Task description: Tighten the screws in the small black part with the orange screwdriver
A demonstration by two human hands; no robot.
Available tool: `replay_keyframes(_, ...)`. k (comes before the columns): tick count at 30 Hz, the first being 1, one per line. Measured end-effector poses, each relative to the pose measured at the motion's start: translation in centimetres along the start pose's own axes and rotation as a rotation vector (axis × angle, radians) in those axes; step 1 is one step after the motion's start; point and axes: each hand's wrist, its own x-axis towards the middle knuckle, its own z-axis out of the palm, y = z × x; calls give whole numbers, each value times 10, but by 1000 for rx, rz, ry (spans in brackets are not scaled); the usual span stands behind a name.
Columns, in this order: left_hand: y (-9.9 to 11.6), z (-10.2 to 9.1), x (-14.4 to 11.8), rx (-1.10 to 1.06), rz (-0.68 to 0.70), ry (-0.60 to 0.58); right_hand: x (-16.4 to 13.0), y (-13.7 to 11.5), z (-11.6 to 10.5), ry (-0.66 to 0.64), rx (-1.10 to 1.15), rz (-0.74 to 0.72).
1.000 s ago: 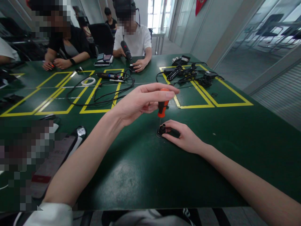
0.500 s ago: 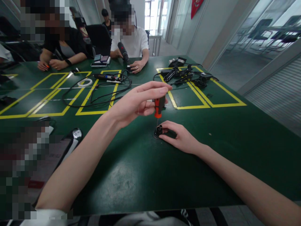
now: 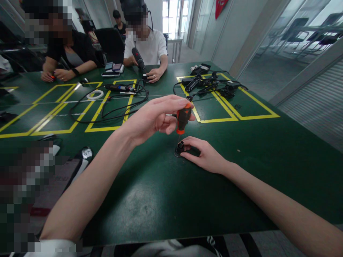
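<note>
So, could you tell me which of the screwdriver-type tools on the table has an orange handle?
The small screwdriver pinched upright in the left hand; the tool the white-shirted person holds is black.

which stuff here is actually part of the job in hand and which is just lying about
In use:
- screwdriver, orange and black, upright in the left hand
- small black part on the green table, steadied by the right hand

Lying about:
- black cables in the yellow-taped boxes
- white ring
- pile of black leads
- phones by the other people
</note>
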Motion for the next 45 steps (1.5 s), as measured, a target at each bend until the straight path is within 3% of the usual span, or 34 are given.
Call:
replay_keyframes(7, 1, 1, -3, 11, 14, 28, 0, 0, 0, -13, -5, 18)
replay_keyframes(15, 2, -3, -2, -64, -17, -97, 1, -2, -1, -6, -3, 22)
replay_keyframes(23, 3, -3, -4, 2, -10, 38, 0, -1, -1, -12, -5, 24)
replay_keyframes(32, 2, -4, -2, 0, -30, -46, 1, -3, -2, -14, -5, 21)
replay_keyframes(45, 7, 0, -7, 77, -4, -58, 0, 0, 0, -5, -11, 18)
